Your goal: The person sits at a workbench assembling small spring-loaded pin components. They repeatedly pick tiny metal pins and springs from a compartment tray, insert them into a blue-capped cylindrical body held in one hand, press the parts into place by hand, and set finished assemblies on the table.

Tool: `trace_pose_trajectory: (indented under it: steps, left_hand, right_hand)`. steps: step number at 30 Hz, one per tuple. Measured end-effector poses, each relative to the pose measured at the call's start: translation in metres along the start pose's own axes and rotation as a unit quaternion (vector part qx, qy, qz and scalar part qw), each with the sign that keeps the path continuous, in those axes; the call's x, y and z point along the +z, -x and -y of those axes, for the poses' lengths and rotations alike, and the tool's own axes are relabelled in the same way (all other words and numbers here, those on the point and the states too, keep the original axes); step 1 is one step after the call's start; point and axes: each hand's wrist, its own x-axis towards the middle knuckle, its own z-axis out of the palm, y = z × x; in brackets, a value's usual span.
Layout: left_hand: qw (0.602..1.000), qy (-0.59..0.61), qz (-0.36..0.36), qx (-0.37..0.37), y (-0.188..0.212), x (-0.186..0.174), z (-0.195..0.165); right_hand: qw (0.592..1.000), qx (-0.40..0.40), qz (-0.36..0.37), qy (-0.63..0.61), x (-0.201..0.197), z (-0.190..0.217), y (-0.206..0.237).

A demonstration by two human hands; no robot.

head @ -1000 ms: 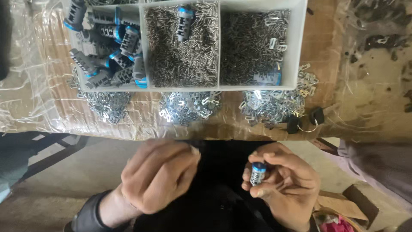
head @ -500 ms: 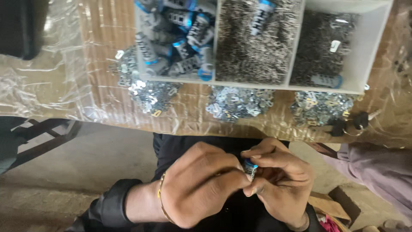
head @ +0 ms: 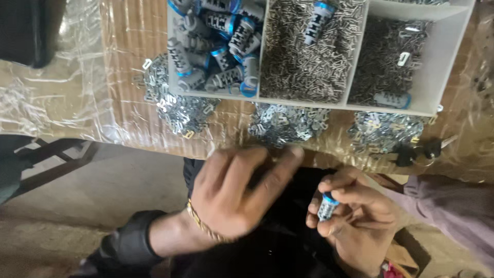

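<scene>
My right hand (head: 355,216) is closed around a small grey cylinder part with a blue ring (head: 326,207), held upright over my lap. My left hand (head: 239,193), blurred with motion, stretches towards the table edge with fingers extended and apart, its fingertips close to a heap of small metal clips (head: 285,123). I see nothing in it. A gold bracelet circles the left wrist. Above, a white divided tray (head: 437,72) holds grey cylinders with blue rings (head: 221,41) in its left compartment and tiny metal pins (head: 303,67) in the middle one.
The table is covered in clear plastic sheeting (head: 67,98). Two more clip heaps (head: 177,110) (head: 383,131) lie along its front edge. A pair of dark keys (head: 417,150) sits at the right. Another person's purple sleeve (head: 453,211) shows at the right. A dark object (head: 28,28) is at the top left.
My left hand has left the right hand and reached up towards the clip heap at the table edge. The right hand still holds the cylinder. The view shifted slightly.
</scene>
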Motion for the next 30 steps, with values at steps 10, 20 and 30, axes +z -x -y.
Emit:
trace_pose_trajectory:
  steps: [10,20,30]
  left_hand:
    - [0.996,-0.048,-0.04,0.056,-0.009,-0.004,0.008]
    - [0.996,-0.081,-0.009,0.028,-0.004,0.002,0.008]
    - [0.999,0.047,-0.016,-0.005,-0.02,-0.031,0.009]
  right_hand:
    - [0.998,-0.014,0.061,-0.018,-0.022,0.004,-0.004]
    - [0.996,-0.025,0.084,0.022,-0.021,0.004,-0.008]
    - [0.999,0.007,0.038,-0.008,0.008,0.0,-0.011]
